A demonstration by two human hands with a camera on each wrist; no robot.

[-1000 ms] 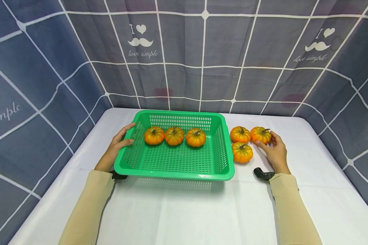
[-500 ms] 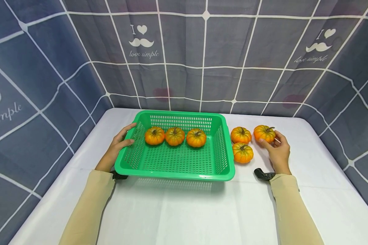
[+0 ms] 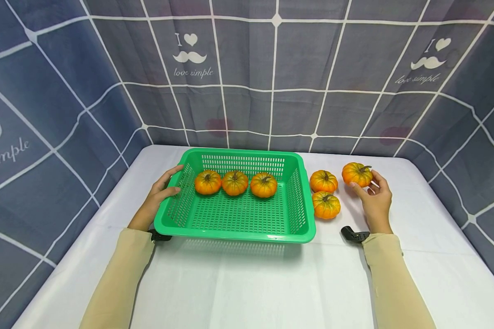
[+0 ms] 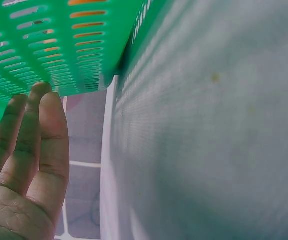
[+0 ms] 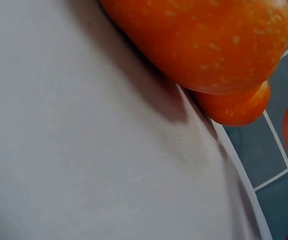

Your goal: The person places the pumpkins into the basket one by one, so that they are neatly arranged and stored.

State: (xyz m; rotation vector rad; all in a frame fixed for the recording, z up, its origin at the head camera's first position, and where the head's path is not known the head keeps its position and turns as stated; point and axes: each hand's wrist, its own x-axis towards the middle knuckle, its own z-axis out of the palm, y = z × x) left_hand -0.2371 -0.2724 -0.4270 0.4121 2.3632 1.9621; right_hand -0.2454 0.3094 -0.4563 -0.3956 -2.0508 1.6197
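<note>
A green plastic basket (image 3: 234, 235) holds three small orange pumpkins (image 3: 235, 183) in a row. At its left side my left hand (image 3: 158, 196) grips the rim, thumb over the edge; in the left wrist view, fingertips (image 4: 41, 87) meet the slotted outer wall. My right hand (image 3: 376, 201) pinches another small pumpkin (image 3: 357, 174) between thumb and fingers, raised above the white table; part of it shows at the edge of the right wrist view. Two more pumpkins, a rear one (image 3: 323, 181) and a front one (image 3: 326, 205), sit on the table beside the basket's right wall.
A white cloth (image 3: 247, 288) covers the table. Dark tiled-pattern curtains (image 3: 300, 55) with white lines stand around the back and sides. A black wrist device (image 3: 354, 234) sticks out from the right wrist.
My right hand has drawn its pumpkin away from the two others, up and to the right. The left hand and the basket have stayed in place.
</note>
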